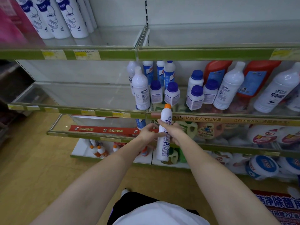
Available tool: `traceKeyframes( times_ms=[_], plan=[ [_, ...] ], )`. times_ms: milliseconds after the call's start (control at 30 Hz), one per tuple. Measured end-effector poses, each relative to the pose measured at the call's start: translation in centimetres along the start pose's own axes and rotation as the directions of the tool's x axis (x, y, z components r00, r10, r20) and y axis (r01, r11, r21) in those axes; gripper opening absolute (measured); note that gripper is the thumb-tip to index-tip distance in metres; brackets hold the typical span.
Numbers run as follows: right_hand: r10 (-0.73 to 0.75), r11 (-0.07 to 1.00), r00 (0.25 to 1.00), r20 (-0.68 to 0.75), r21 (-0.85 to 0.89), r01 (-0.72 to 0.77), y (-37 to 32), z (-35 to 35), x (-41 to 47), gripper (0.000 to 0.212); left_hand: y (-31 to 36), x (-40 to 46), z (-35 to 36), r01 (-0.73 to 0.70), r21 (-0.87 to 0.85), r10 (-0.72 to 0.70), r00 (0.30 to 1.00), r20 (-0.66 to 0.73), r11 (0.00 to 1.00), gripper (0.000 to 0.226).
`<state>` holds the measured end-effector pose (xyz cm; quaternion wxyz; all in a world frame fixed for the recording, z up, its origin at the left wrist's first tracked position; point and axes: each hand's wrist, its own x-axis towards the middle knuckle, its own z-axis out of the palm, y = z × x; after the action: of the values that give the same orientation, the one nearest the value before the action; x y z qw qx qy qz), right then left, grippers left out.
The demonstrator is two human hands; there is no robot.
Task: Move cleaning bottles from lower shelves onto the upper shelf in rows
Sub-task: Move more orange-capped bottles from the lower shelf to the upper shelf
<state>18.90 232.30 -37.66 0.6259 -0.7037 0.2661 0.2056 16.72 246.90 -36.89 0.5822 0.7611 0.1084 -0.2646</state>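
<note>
Supermarket shelving fills the view, green-edged tiers over a yellowish floor, and right in the middle the action: the right hand (170, 129) is wrapped round the waist of a tall white bottle with an orange cap (164, 135), fingers curled on it, holding it upright in the air in front of the lower tiers; the left hand (148, 132) comes in from the other side with fingers laid straight against the bottle's flank, steadying rather than gripping, as far as I can judge; move outward and you see what is left to do: more orange-capped bottles (99, 151) stand on the bottom shelf, just below and left of the hands, and the middle tier behind is crowded with blue-capped white bottles (172, 93) and red bottles (258, 78), untouched; now up to the upper shelf (113, 36); a few rows of tall white bottles with blue labels (55, 18) stand packed at its far left, but most of that shelf lies bare, and the section right of the divider holds nothing visible; so my read is early days, one bottle in hand and on its way, plenty waiting below.
</note>
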Motion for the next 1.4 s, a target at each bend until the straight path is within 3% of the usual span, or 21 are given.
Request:
traceKeyframes(
  times_ms=[100,200,367,467,633,800,900,1200,1400],
  plan=[
    [-0.033,0.995,0.997,-0.067,-0.101,0.027,0.4,0.1,-0.1,0.071,0.0,-0.1,-0.8,0.028,-0.147,-0.020,0.998,0.056,0.989,0.038],
    [-0.065,0.986,0.993,-0.095,-0.157,0.050,1.1,-0.3,-0.1,0.058,-0.3,-0.2,-1.9,0.077,-0.148,-0.061,0.992,0.113,0.986,0.039],
    [-0.003,0.988,0.998,0.061,0.151,-0.006,1.7,-0.5,-0.4,0.058,-1.8,-0.6,-1.7,0.183,-0.054,-0.170,0.969,0.181,0.982,0.072],
    [0.020,0.955,0.989,0.144,0.290,-0.062,1.5,-0.3,-0.6,0.065,-2.3,-1.1,-0.9,0.222,-0.050,-0.199,0.937,0.286,0.974,0.073],
    [0.011,0.918,0.980,0.200,0.385,-0.089,0.6,-0.1,-1.3,0.049,-2.1,-1.3,-0.1,0.208,-0.075,-0.169,0.919,0.356,0.975,0.086],
    [-0.016,0.921,0.976,0.218,0.384,-0.070,0.2,-0.7,-0.6,0.057,-2.4,-1.3,-0.6,0.190,-0.098,-0.140,0.915,0.378,0.977,0.057],
    [-0.047,0.934,0.978,0.201,0.357,-0.029,-0.3,-0.8,-0.5,0.056,-2.5,-1.2,-1.3,0.175,-0.075,-0.134,0.913,0.384,0.982,0.063],
    [-0.119,0.935,0.992,0.050,0.342,0.095,-0.6,-0.2,0.4,0.047,-2.1,-1.1,-1.5,0.087,0.017,-0.089,0.970,0.227,0.996,0.085],
    [-0.102,0.938,0.991,0.092,0.341,0.065,-0.5,-0.5,0.5,0.048,-2.0,-1.7,-2.1,0.093,0.039,-0.100,0.958,0.269,0.995,0.074]
  ],
)
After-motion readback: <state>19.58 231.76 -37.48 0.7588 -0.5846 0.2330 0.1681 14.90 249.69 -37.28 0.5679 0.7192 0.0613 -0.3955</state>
